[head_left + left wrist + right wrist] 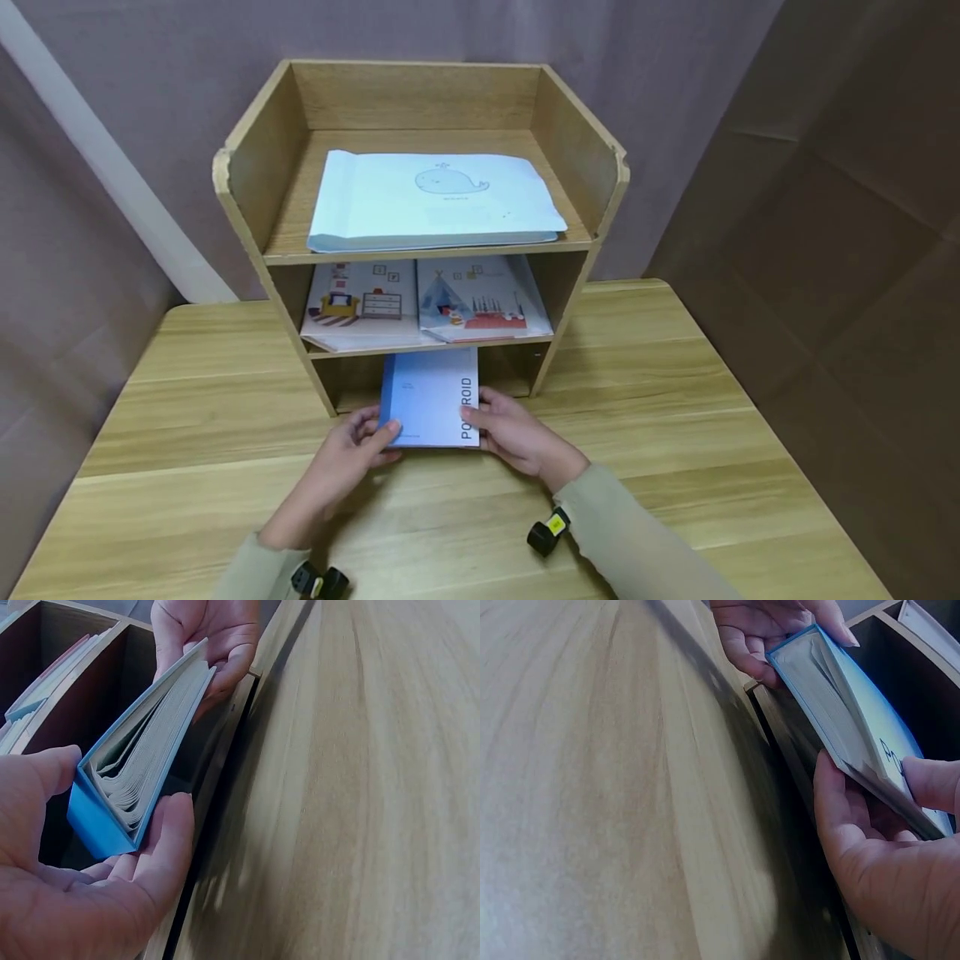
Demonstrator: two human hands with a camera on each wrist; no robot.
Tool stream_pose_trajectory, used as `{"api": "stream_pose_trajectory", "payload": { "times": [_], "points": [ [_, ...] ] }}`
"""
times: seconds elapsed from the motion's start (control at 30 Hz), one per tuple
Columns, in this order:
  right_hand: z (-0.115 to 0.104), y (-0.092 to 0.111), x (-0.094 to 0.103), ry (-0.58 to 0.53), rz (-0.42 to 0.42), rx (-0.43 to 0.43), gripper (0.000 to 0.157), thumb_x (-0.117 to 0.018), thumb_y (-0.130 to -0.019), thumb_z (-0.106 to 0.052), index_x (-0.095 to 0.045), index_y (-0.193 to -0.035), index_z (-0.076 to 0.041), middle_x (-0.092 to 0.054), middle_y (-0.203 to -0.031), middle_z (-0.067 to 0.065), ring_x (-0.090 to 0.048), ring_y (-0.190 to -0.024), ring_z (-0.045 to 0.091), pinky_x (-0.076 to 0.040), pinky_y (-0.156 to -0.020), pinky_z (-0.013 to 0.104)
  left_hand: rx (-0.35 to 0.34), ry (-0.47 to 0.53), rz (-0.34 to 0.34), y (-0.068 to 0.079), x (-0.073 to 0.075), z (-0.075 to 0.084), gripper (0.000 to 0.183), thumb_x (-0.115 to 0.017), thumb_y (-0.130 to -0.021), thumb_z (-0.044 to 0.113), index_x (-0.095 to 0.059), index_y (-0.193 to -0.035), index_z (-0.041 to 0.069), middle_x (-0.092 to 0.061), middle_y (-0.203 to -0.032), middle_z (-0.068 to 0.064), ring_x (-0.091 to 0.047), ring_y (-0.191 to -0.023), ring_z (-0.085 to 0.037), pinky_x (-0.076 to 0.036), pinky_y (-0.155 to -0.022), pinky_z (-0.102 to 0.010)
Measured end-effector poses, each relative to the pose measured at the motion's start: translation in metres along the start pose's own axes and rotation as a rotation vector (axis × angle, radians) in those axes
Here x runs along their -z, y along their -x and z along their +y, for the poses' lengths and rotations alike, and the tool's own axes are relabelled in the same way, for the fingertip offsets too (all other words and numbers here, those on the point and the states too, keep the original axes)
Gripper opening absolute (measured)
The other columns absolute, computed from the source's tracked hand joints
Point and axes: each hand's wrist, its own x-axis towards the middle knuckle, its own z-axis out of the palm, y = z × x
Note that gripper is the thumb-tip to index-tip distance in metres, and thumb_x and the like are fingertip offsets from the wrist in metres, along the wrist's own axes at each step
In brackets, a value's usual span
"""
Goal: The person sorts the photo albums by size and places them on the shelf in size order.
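A thick photo album (427, 400) with a pale blue cover, a darker blue spine and partly covered dark lettering is held between both hands in the head view. My left hand (356, 446) grips its spine side, thumb on top and fingers beneath. On the opposite side my right hand (517, 433) pinches the edge, thumb over the lettering. The album's far end reaches into the bottom compartment of a wooden shelf (322, 379), under the middle board. In the left wrist view, the album (142, 750) shows its slightly spread pages.
On the top shelf lies a large white book (435, 208) with a whale drawing. Two illustrated books (363, 308) lie side by side on the middle shelf. The shelf stands on a wood-grain table (675, 417), with grey cloth (675, 67) behind.
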Motion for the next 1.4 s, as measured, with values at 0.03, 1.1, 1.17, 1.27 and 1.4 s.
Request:
{"api": "stream_pose_trajectory", "payload": {
  "times": [0.03,1.1,1.17,1.27,1.4],
  "points": [
    [0.000,-0.001,0.000,0.002,0.000,0.001,0.051,-0.050,-0.102,-0.013,-0.028,-0.146,-0.002,-0.054,-0.131,0.019,-0.058,-0.115,0.030,-0.050,-0.093,0.042,-0.001,0.006,-0.002,0.000,0.000,-0.001,0.064,-0.070,-0.091,0.023,-0.037,-0.138,-0.005,-0.058,-0.111,-0.021,-0.063,-0.097,-0.032,-0.056,-0.082,-0.039],
    [0.011,-0.012,-0.020,0.379,-0.015,-0.141,0.025,-0.055,-0.100,-0.017,-0.055,-0.123,-0.005,-0.067,-0.099,0.019,-0.067,-0.078,0.023,-0.059,-0.069,0.036,0.101,0.167,0.110,-0.013,0.012,-0.009,0.049,-0.061,-0.095,0.005,-0.034,-0.128,-0.020,-0.057,-0.111,-0.026,-0.065,-0.093,-0.023,-0.054,-0.087,-0.037],
    [0.010,-0.013,-0.022,0.397,-0.013,-0.139,0.024,-0.055,-0.100,-0.016,-0.056,-0.121,-0.005,-0.067,-0.098,0.018,-0.067,-0.076,0.023,-0.059,-0.068,0.036,0.104,0.155,0.102,-0.012,0.014,-0.008,0.054,-0.061,-0.095,0.007,-0.031,-0.131,-0.021,-0.055,-0.115,-0.028,-0.064,-0.097,-0.024,-0.053,-0.089,-0.037],
    [0.009,-0.013,-0.027,0.415,0.000,-0.132,0.022,-0.055,-0.100,-0.014,-0.056,-0.118,-0.003,-0.066,-0.095,0.018,-0.065,-0.071,0.021,-0.059,-0.066,0.036,0.106,0.134,0.078,-0.010,0.019,-0.007,0.058,-0.061,-0.096,0.009,-0.028,-0.133,-0.022,-0.053,-0.120,-0.030,-0.062,-0.103,-0.025,-0.052,-0.091,-0.037],
    [0.010,-0.015,-0.033,0.438,0.038,-0.111,0.020,-0.055,-0.100,-0.014,-0.058,-0.115,-0.002,-0.065,-0.092,0.017,-0.062,-0.067,0.020,-0.058,-0.062,0.037,0.116,0.118,0.042,-0.008,0.025,-0.008,0.058,-0.062,-0.095,0.008,-0.029,-0.133,-0.021,-0.051,-0.120,-0.029,-0.059,-0.107,-0.026,-0.050,-0.094,-0.035]
  ]
}}
